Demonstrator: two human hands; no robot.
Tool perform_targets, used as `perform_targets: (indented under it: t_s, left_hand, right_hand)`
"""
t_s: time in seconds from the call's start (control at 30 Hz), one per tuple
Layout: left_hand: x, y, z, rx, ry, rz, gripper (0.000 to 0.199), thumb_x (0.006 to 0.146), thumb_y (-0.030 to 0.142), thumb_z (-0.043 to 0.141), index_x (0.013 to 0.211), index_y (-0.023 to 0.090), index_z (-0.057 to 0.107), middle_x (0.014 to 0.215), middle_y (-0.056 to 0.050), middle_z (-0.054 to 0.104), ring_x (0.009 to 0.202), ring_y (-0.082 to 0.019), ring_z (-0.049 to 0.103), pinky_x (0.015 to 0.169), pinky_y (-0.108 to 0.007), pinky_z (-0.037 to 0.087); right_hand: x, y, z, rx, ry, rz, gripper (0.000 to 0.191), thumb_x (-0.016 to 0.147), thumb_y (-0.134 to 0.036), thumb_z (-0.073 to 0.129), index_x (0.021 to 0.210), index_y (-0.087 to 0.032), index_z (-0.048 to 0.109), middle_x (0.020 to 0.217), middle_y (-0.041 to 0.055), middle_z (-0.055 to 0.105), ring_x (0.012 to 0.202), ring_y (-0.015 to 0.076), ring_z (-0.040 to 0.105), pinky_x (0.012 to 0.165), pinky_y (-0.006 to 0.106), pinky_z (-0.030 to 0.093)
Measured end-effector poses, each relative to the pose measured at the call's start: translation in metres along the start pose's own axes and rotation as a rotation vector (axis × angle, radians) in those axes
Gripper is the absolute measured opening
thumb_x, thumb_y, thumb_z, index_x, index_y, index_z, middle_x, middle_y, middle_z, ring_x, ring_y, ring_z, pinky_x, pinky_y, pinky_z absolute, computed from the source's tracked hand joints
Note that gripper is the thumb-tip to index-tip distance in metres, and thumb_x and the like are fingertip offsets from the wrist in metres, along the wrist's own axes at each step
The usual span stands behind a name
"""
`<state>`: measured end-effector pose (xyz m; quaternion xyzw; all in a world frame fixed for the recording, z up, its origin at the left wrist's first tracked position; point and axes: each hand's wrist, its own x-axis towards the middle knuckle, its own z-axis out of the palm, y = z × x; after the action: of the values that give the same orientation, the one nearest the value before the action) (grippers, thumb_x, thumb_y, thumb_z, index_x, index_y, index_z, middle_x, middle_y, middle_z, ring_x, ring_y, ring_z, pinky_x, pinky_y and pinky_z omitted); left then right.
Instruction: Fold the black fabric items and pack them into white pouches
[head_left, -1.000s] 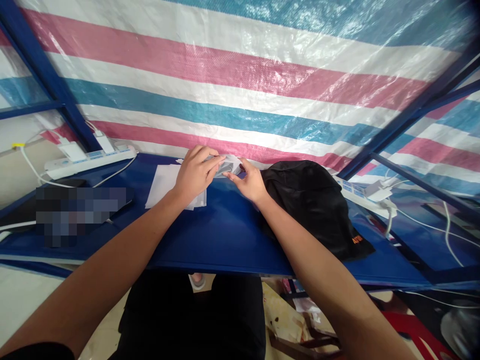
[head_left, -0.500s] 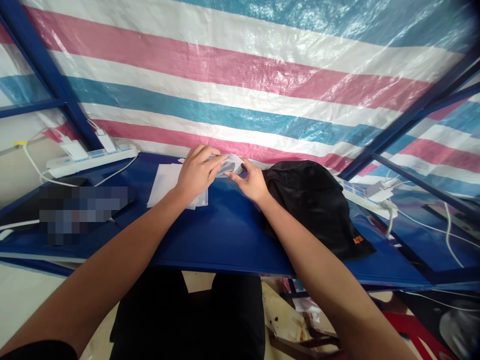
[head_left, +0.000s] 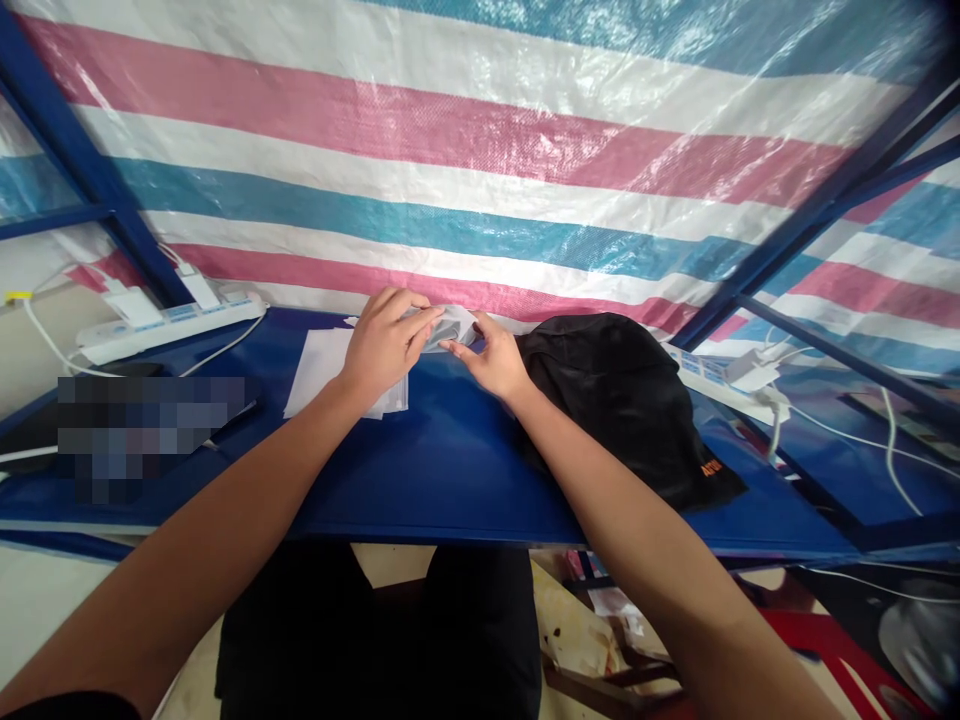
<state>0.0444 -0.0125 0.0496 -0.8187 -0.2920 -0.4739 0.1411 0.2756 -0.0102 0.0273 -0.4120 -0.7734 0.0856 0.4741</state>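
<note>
Grey-white translucent piece point(head_left: 452, 322) is at the far edge of the worktop point(head_left: 450, 470), left hand point(head_left: 384, 340) closed on its left end, right hand point(head_left: 496, 362) pinching its right between thumb and fingers. Grip and piece look unchanged over the last second, only the view shifted slightly, so no visible progress; white sheets point(head_left: 319, 370) lie near left.

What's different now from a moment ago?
Very little. The foot that showed between the legs is now out of sight, and the whole view has shifted slightly. Nothing was visibly picked up or let go: the left hand and right hand still hold the packet. The papers and black cloth stayed put.
</note>
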Motion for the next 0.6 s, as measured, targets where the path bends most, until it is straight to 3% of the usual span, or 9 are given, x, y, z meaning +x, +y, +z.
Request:
perform_targets:
  t_s: [0.6]
  left_hand:
    - [-0.0011, -0.0001, 0.0002, 0.0, 0.001, 0.001, 0.034, 0.111, 0.025, 0.054, 0.133, 0.03, 0.079, 0.114, -0.01, 0.074, 0.108, -0.029, 0.065, 0.096, -0.05, 0.055]
  right_hand:
    - [-0.0001, 0.0036, 0.0025, -0.016, 0.003, -0.008, 0.056, 0.094, -0.065, 0.081, 0.129, -0.022, 0.074, 0.102, 0.0059, 0.076, 0.084, 0.0236, 0.064, 0.08, 0.037, 0.054]
